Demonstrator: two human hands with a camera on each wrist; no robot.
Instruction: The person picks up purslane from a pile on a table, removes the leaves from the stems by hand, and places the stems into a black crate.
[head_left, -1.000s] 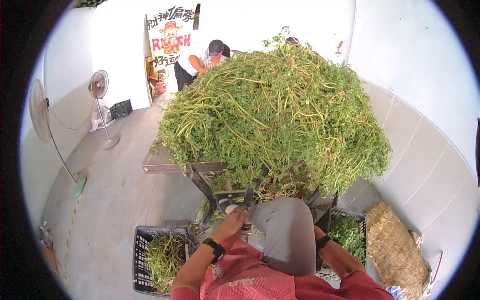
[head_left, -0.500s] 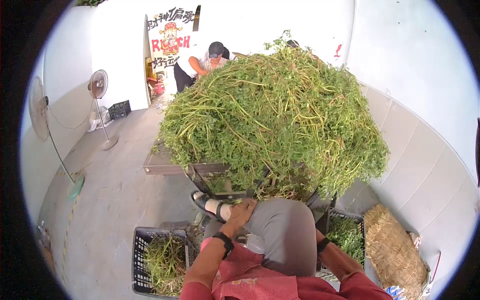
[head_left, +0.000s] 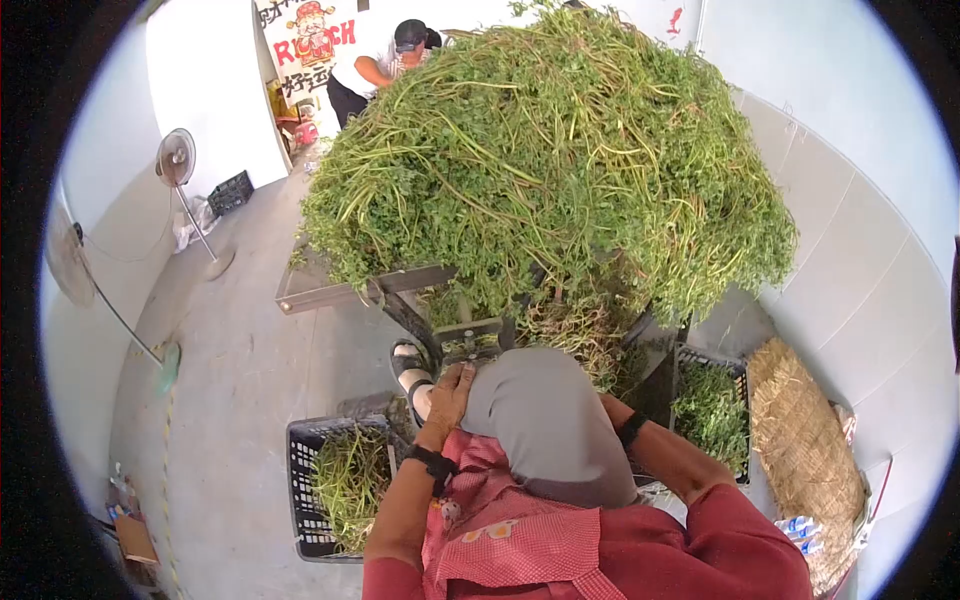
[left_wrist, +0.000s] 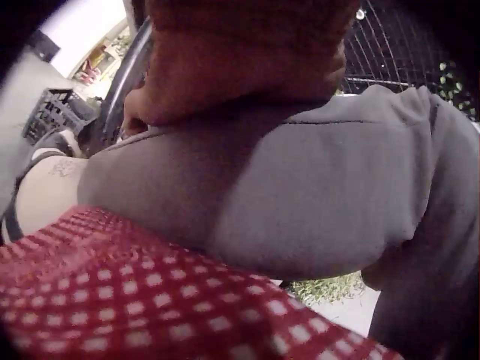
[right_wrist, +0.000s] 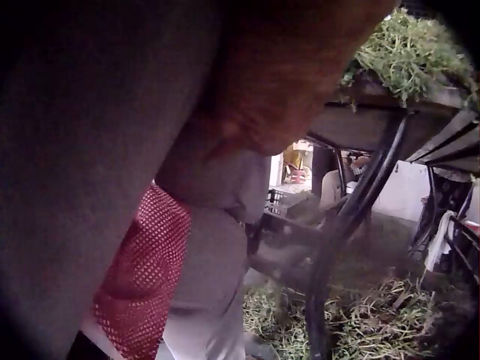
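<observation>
My left hand (head_left: pixel 452 398) rests on the lower part of a raised leg in grey trousers (head_left: pixel 535 420), just above the sandalled foot (head_left: pixel 408 370). In the left wrist view the back of that hand (left_wrist: pixel 240 67) lies across the grey cloth. My right hand (head_left: pixel 615 408) is at the far side of the knee, mostly hidden by it. Dark in the right wrist view, the right hand (right_wrist: pixel 277 97) lies against the trouser cloth, its fingers not shown. Ahead, a big heap of leafy green stems (head_left: pixel 560 170) covers a table (head_left: pixel 320 290).
A black crate (head_left: pixel 300 480) of stems stands at left, another crate (head_left: pixel 745 400) of greens at right. Beside that lies a rolled straw mat (head_left: pixel 805 460). Two standing fans (head_left: pixel 176 158) are at far left. A person (head_left: pixel 405 50) in a cap bends behind the heap.
The foot has swung out leftward from beneath the left hand, which stays on the leg near it. My view has tilted down, so the heap sits higher. The right hand stays by the knee.
</observation>
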